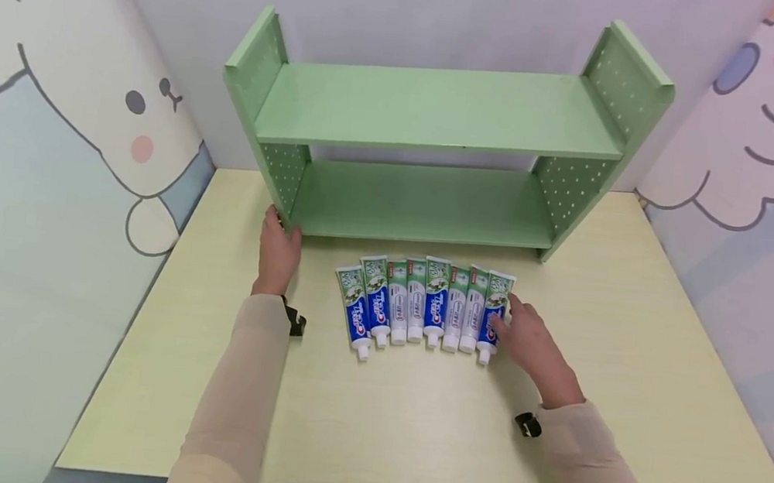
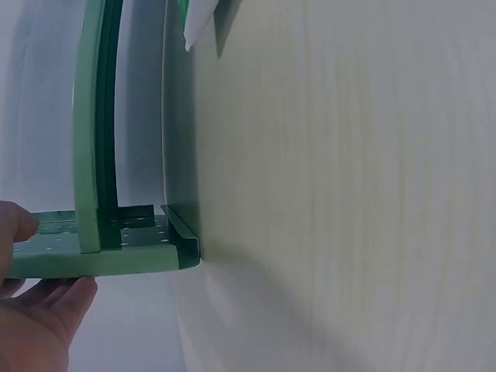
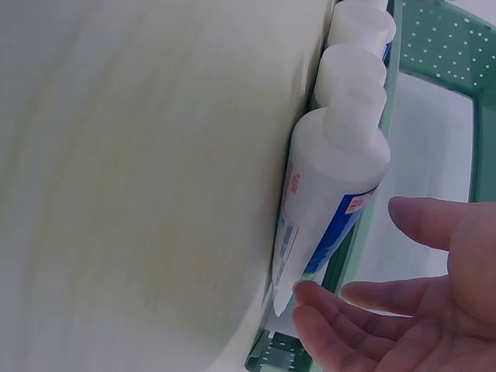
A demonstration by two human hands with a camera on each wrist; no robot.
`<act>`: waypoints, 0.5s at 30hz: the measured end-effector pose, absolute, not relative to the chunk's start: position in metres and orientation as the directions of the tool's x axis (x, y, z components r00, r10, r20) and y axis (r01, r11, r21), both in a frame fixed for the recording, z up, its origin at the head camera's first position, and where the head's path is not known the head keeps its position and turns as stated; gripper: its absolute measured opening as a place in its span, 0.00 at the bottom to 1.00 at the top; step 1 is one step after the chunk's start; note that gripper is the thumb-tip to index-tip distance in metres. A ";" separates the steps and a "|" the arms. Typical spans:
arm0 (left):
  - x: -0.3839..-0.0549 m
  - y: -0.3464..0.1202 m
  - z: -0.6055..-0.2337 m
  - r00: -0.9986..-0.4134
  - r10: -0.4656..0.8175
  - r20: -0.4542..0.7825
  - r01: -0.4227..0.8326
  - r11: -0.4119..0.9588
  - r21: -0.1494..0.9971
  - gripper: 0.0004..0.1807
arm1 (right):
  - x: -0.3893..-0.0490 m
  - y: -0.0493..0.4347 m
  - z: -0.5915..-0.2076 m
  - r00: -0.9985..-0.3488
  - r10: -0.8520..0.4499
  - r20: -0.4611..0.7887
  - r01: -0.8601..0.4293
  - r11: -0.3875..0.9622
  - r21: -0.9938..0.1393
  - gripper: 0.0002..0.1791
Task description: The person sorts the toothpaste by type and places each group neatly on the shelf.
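A green two-tier shelf [image 1: 435, 110] stands at the back of the table. My left hand [image 1: 278, 257] holds the lower front of its left side panel [image 2: 132, 260], thumb on one face and fingers on the other. In front of the shelf several toothpaste tubes lie side by side, caps towards me. Some are blue and green, like the leftmost tube [image 1: 354, 308]; others are white and green, like a middle tube [image 1: 414, 302]. By the rightmost blue-and-green tube [image 3: 337, 167] is my right hand [image 1: 534, 345], thumb apart from the fingers; whether the fingertips touch it is unclear.
The pale wooden table [image 1: 397, 429] extends in front of the tubes and to both sides. Cartoon-painted panels border it, a left panel [image 1: 49, 186] and a right panel [image 1: 743, 252]. A plain wall [image 1: 437, 13] rises behind the shelf.
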State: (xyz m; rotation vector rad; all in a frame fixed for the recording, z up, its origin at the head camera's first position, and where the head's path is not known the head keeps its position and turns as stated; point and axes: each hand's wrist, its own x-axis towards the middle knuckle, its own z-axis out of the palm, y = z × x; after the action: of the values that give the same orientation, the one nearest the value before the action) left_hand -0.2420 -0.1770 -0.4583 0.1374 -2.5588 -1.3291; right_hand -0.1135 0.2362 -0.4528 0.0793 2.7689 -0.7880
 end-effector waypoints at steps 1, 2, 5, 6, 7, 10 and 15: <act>-0.243 -0.177 -0.458 -0.963 -0.201 0.179 0.032 0.576 0.817 0.33 | -0.113 0.236 -0.453 -0.962 -0.017 -0.273 0.130 0.850 -0.511 0.38; -0.243 -0.177 -0.458 -0.963 -0.202 0.180 0.032 0.575 0.817 0.33 | -0.113 0.235 -0.452 -0.958 -0.016 -0.285 0.137 0.849 -0.510 0.38; -0.245 -0.177 -0.457 -0.960 -0.209 0.184 0.031 0.578 0.816 0.32 | -0.115 0.233 -0.451 -0.948 -0.001 -0.318 0.169 0.846 -0.505 0.39; -0.246 -0.177 -0.457 -0.960 -0.211 0.186 0.031 0.579 0.815 0.32 | -0.115 0.233 -0.450 -0.945 0.004 -0.328 0.178 0.847 -0.501 0.39; -0.247 -0.177 -0.457 -0.958 -0.214 0.189 0.031 0.581 0.813 0.32 | -0.115 0.232 -0.450 -0.941 0.012 -0.337 0.188 0.847 -0.497 0.40; -0.249 -0.177 -0.457 -0.955 -0.218 0.202 0.037 0.588 0.808 0.30 | -0.117 0.230 -0.447 -0.929 0.035 -0.368 0.228 0.839 -0.494 0.40; -0.253 -0.177 -0.459 -0.949 -0.218 0.229 0.060 0.588 0.807 0.28 | -0.120 0.228 -0.445 -0.902 0.060 -0.427 0.290 0.817 -0.498 0.40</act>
State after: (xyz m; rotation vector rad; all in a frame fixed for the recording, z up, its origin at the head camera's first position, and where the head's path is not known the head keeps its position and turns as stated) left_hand -0.2534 -0.1773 -0.4593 0.1287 -2.5164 -1.2956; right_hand -0.1196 0.2280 -0.4453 0.2630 2.6047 -0.8031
